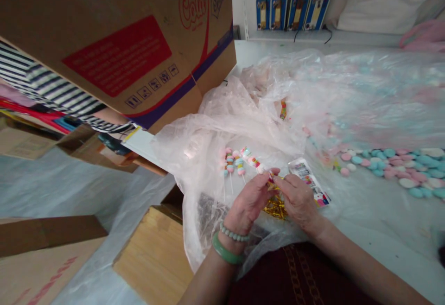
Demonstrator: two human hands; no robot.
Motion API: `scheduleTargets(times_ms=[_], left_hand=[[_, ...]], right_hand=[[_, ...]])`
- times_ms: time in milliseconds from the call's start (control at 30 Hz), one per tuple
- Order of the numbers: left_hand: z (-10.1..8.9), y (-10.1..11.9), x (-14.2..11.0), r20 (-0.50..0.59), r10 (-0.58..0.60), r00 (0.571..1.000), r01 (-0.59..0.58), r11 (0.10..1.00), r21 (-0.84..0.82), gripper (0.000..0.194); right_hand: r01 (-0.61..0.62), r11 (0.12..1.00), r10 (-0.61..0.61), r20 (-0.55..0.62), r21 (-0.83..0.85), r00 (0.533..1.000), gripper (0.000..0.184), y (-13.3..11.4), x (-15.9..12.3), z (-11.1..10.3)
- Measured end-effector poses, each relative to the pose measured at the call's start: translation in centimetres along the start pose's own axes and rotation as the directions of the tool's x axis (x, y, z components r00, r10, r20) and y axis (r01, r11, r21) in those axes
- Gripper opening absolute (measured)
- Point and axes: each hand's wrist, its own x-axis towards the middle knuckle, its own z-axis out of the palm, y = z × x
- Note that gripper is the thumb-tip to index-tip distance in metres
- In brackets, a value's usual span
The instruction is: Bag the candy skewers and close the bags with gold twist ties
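Observation:
My left hand and my right hand meet in front of me, both pinched on the lower end of a candy skewer of small pastel pieces. The skewer points up and to the left from my fingers. A bunch of gold twist ties lies just under my hands. Two more candy skewers on white sticks rest on the clear plastic sheet to the left. A small printed packet lies by my right hand. My left wrist wears a green bangle and a bead bracelet.
A pile of loose pink, blue and white candies spreads over the table at the right. A large cardboard box hangs over the left. A wooden stool and more cardboard stand below. Blue packs line a back shelf.

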Motion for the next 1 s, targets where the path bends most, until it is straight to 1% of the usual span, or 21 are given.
scheduleTargets(times_ms=[67, 167, 233, 267, 333, 400, 467, 533, 567, 600, 633, 667, 700, 733, 767, 800, 833, 867, 933, 967, 1000], left_hand=[[0.0, -0.4, 0.2, -0.052, 0.043, 0.998, -0.045, 0.998, -0.039, 0.035], [0.0, -1.2, 0.9, -0.196, 0.125, 0.973, -0.144, 0.986, -0.086, 0.031], [0.2, -1.6, 1.3, -0.288, 0.140, 0.947, -0.179, 0.977, -0.114, 0.031], [0.4, -1.7, 1.4, -0.311, 0.111, 0.944, -0.161, 0.977, -0.139, 0.031], [1.0, -1.9, 1.4, -0.290, 0.036, 0.956, -0.105, 0.969, -0.225, 0.028], [1.7, -2.0, 1.2, -0.217, -0.019, 0.976, -0.049, 0.953, -0.300, 0.023], [2.1, -2.1, 0.9, -0.177, -0.022, 0.984, -0.037, 0.946, -0.323, 0.016], [2.1, -2.0, 0.6, -0.151, -0.037, 0.988, -0.009, 0.955, -0.298, 0.017], [1.9, -2.0, 0.5, -0.134, -0.037, 0.990, -0.003, 0.958, -0.285, 0.020], [1.7, -1.9, 0.3, -0.114, -0.027, 0.993, -0.005, 0.963, -0.269, 0.025], [1.5, -1.9, 0.0, -0.094, -0.013, 0.995, -0.010, 0.970, -0.243, 0.031], [1.2, -1.8, -0.3, -0.071, 0.004, 0.997, -0.019, 0.978, -0.208, 0.038], [0.9, -1.8, -0.6, -0.043, 0.027, 0.999, -0.033, 0.987, -0.160, 0.044], [0.7, -1.8, -0.9, -0.008, 0.046, 0.999, -0.046, 0.994, -0.096, 0.048], [0.4, -1.8, -1.2, 0.031, 0.060, 0.998, -0.059, 0.998, -0.021, 0.047], [0.1, -1.8, -1.4, 0.067, 0.074, 0.995, -0.078, 0.995, 0.060, 0.043], [-0.1, -1.8, -1.7, 0.088, 0.094, 0.992, -0.106, 0.984, 0.143, 0.038], [-0.3, -1.8, -1.9, 0.091, 0.124, 0.988, -0.142, 0.965, 0.222, 0.033], [-0.6, -1.5, -2.1, 0.053, 0.212, 0.976, -0.217, 0.911, 0.352, 0.029], [-0.7, -1.4, -2.2, 0.032, 0.248, 0.968, -0.240, 0.886, 0.397, 0.029], [-0.7, -1.1, -2.3, 0.019, 0.260, 0.965, -0.242, 0.869, 0.432, 0.031]], right_hand=[[0.030, 0.999, -0.030, 0.004, 0.018, 1.000, 0.030, -0.2, -0.2, 0.1], [0.044, 0.999, -0.044, 0.026, 0.008, 0.999, 0.028, -1.2, -0.3, 0.2], [0.043, 0.996, -0.041, 0.034, -0.072, 0.999, 0.026, -2.2, -0.2, 0.0], [0.048, 0.991, -0.045, 0.028, -0.129, 0.999, 0.025, -2.7, -0.2, -0.1], [0.065, 0.970, -0.062, 0.021, -0.233, 0.998, 0.025, -3.6, 0.1, -0.3], [0.060, 0.961, -0.053, 0.032, -0.269, 0.998, 0.023, -3.8, 0.5, -0.5], [-0.032, 0.983, 0.041, 0.049, -0.182, 0.998, 0.022, -3.5, 0.9, -0.6], [-0.243, 0.968, 0.238, 0.073, 0.059, 0.968, 0.021, -2.8, 1.3, -0.6], [-0.379, 0.894, 0.359, 0.124, 0.237, 0.925, 0.019, -2.5, 1.6, -0.5], [-0.514, 0.744, 0.466, 0.220, 0.427, 0.857, 0.015, -2.2, 1.8, -0.5], [-0.632, 0.515, 0.538, 0.356, 0.579, 0.764, 0.012, -1.9, 1.9, -0.4], [-0.712, 0.242, 0.555, 0.508, 0.659, 0.659, 0.011, -1.7, 2.0, -0.4], [-0.749, -0.021, 0.523, 0.646, 0.662, 0.556, 0.013, -1.5, 2.0, -0.4], [-0.751, -0.228, 0.470, 0.746, 0.619, 0.472, 0.017, -1.5, 1.9, -0.4], [-0.735, -0.359, 0.430, 0.801, 0.575, 0.416, 0.020, -1.4, 1.7, -0.5], [-0.723, -0.410, 0.416, 0.820, 0.555, 0.393, 0.023, -1.5, 1.4, -0.5], [-0.721, -0.387, 0.436, 0.803, 0.574, 0.406, 0.024, -1.5, 1.1, -0.6], [-0.729, -0.294, 0.483, 0.754, 0.618, 0.445, 0.024, -1.7, 0.8, -0.7], [-0.732, 0.033, 0.614, 0.564, 0.680, 0.552, 0.022, -2.1, 0.5, -1.0], [-0.720, 0.196, 0.659, 0.454, 0.666, 0.599, 0.018, -2.4, 0.5, -1.1], [-0.705, 0.309, 0.684, 0.366, 0.639, 0.631, 0.014, -2.7, 0.7, -1.3]])
